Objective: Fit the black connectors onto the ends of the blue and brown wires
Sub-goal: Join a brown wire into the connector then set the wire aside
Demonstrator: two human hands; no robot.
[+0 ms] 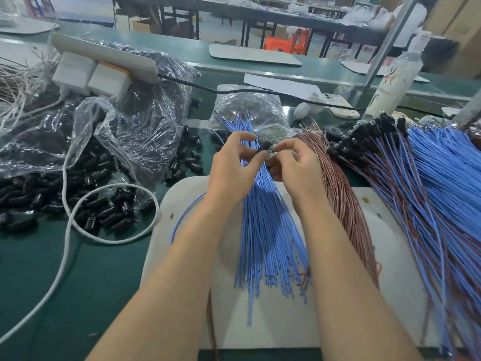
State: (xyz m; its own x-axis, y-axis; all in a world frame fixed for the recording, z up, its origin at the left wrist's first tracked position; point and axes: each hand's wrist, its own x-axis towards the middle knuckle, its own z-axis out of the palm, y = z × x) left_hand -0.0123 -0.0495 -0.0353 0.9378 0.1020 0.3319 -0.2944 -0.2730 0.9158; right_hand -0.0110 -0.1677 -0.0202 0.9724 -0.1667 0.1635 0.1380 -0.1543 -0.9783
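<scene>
Left hand (234, 165) pinches a black connector (264, 147) at frame centre; right hand (295, 165) pinches a wire end (271, 152) beside it, apparently for insertion.

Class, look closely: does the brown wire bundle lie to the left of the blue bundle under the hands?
No, the brown bundle lies to the right of that blue bundle, beside it on the white mat.

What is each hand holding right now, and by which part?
The left hand pinches one black connector by its left end, between thumb and fingers. The right hand has its grip curled beside the connector; what it holds cannot be told.
</scene>
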